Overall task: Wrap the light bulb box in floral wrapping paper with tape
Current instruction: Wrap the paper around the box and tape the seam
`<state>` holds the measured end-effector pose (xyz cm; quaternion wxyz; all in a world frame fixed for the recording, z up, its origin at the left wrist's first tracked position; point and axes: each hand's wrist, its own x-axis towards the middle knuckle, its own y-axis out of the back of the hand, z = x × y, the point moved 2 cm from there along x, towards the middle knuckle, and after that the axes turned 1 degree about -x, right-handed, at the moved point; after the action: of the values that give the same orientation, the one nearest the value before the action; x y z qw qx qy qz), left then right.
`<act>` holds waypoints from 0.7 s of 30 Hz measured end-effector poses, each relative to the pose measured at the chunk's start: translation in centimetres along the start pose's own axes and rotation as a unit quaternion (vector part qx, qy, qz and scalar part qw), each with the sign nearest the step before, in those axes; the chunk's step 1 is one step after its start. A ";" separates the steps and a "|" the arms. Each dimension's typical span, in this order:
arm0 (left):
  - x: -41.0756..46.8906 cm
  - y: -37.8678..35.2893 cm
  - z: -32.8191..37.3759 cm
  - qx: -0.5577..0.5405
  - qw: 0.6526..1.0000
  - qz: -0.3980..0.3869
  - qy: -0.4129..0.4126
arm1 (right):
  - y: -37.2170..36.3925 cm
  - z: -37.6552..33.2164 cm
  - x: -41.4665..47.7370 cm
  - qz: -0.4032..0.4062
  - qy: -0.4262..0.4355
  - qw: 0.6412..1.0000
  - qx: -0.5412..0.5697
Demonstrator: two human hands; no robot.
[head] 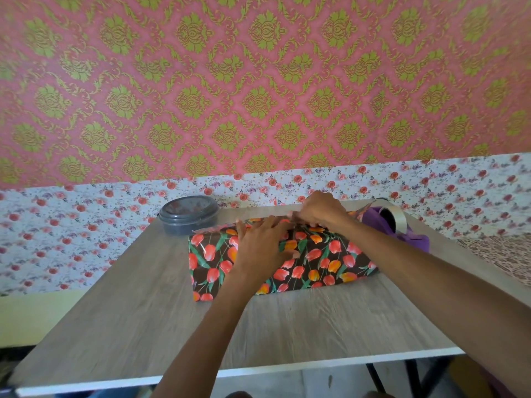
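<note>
**Head view**

1. Work surface: a grey wood-grain table (pixel 287 326) with a white near edge.
2. Task item: the light bulb box lies at the middle of the table, long side running left to right. Every face in view is covered by the floral wrapping paper (pixel 330 257), dark with red and orange tulips, so the box itself is hidden.
3. Loose flap: a flap of the paper shows its silvery underside along the far top edge of the package, left of the right hand.
4. Left hand (pixel 258 245): lies flat on the top of the package, fingers straight and spread, thumb pointing right, pressing the paper down.
5. Right hand (pixel 319 211): sits at the far top edge of the package, just beside the left hand. Its knuckles are raised, and its fingers (pixel 313 224) curl down and pinch the paper edge there.
6. Tape: a roll of clear tape (pixel 395 218) sits in a purple dispenser (pixel 413 239) at the far right, just beyond the package's right end.
7. Other item: a round grey lidded container (pixel 188 215) stands at the far left of the package, near its left corner.
</note>
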<state>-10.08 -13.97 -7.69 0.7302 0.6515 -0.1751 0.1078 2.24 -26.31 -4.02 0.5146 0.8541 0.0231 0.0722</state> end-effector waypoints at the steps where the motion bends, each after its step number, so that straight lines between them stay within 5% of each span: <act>1: 0.0 0.0 0.1 -0.002 1.000 0.000 0.002 | 0.1 0.1 -0.1 -0.006 0.003 1.000 0.008; 13: -0.1 0.2 0.3 -0.028 0.999 0.007 0.035 | 1.2 2.2 -1.8 0.026 0.123 0.991 0.050; 21: -1.7 0.2 1.9 0.106 0.993 0.039 0.033 | 1.0 3.9 -3.4 0.040 0.195 0.979 0.045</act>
<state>-11.93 -15.70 -7.97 0.6578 0.7140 -0.1638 0.1751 -0.61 -30.57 -5.27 0.4583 0.8458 0.0924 0.2570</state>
